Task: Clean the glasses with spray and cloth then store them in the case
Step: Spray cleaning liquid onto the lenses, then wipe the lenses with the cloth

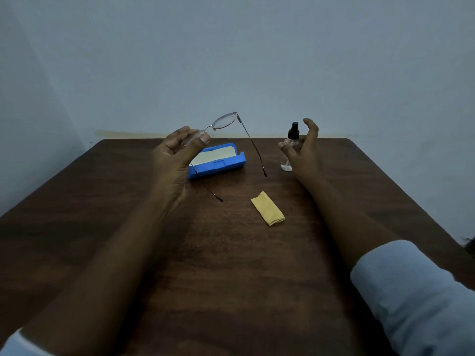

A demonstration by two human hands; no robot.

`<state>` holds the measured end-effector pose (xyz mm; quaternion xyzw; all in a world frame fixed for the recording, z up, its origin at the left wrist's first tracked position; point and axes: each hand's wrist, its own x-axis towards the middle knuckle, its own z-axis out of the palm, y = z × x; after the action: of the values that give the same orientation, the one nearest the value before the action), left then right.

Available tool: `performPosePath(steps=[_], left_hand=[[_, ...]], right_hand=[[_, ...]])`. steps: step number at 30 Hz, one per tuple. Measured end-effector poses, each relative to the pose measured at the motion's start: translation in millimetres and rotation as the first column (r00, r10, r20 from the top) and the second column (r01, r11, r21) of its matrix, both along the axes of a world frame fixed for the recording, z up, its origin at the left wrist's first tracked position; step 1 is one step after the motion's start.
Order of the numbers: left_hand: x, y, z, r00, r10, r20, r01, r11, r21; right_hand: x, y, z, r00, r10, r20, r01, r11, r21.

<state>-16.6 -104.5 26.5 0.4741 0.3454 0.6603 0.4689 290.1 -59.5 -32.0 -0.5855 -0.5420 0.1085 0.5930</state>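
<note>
My left hand (pixel 177 150) pinches one lens of the thin-framed glasses (pixel 224 122) and holds them up above the table, both temples unfolded and hanging toward me. The clear spray bottle (pixel 290 147) with a black nozzle stands upright at the far right. My right hand (pixel 303 147) is spread around the bottle, thumb on its left and fingers behind it; contact cannot be told. The blue case (pixel 218 164) lies open behind the left hand, showing a pale lining. A folded yellow cloth (pixel 267 211) lies on the table between my forearms.
Everything sits on a dark brown wooden table (pixel 231 278) pushed against a plain pale wall. The table's far edge runs just behind the case and bottle. Light sleeves cover my arms near the frame's bottom corners.
</note>
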Motion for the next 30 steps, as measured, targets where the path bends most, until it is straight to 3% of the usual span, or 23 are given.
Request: performPosePath(steps=[3,7,9,11,13,16,20,23,26,28,30], left_hand=[[1.6,-0.5,-1.9,1.0,-0.002,-0.008,0.002,1.0,0.013],[2.2,0.2,-3.5,0.999,-0.004,-0.042,0.005,1.0,0.023],[2.0,-0.2,-2.9,0.999,0.002,-0.035,0.0,0.999,0.049],[0.8,0.2,-2.9,1.0,0.014,-0.025,-0.011,0.996,0.093],[-1.0,2.7,-3.9,0.999,0.037,-0.041,-0.031,0.992,0.122],[-2.0,10.5,-8.7,0.996,0.08,-0.046,-0.074,0.989,0.126],[-4.3,21.5,-16.8,0.991,0.117,-0.064,-0.107,0.985,0.138],[-4.9,25.8,-20.1,0.986,0.139,-0.09,-0.125,0.981,0.146],[-1.4,24.5,-18.7,0.984,0.146,-0.107,-0.128,0.979,0.16],[-0.3,21.7,-16.1,0.981,0.145,-0.128,-0.122,0.977,0.173],[-1.3,20.2,-13.2,0.98,0.148,-0.133,-0.122,0.975,0.188]], right_hand=[[-4.9,-10.1,1.1,0.998,-0.008,-0.065,0.009,1.0,0.021],[-14.2,-44.3,15.5,0.929,-0.356,0.103,0.337,0.927,0.161],[-25.4,-70.7,21.3,0.952,-0.254,0.17,0.243,0.966,0.084],[-38.7,-93.7,17.4,0.948,-0.072,0.31,0.126,0.98,-0.157],[-49.0,-111.1,13.2,0.875,0.141,0.464,0.063,0.916,-0.397],[-57.5,-124.6,23.9,0.798,0.353,0.488,-0.056,0.85,-0.524],[-67.7,-127.4,35.8,0.755,0.452,0.476,-0.124,0.81,-0.573],[-75.3,-128.6,33.5,0.651,0.503,0.568,-0.018,0.758,-0.651],[-80.2,-126.0,36.4,0.595,0.474,0.649,0.079,0.769,-0.634],[-80.1,-124.3,38.0,0.649,0.431,0.627,0.085,0.778,-0.623],[-75.1,-124.3,38.3,0.804,0.325,0.498,0.0,0.838,-0.546]])
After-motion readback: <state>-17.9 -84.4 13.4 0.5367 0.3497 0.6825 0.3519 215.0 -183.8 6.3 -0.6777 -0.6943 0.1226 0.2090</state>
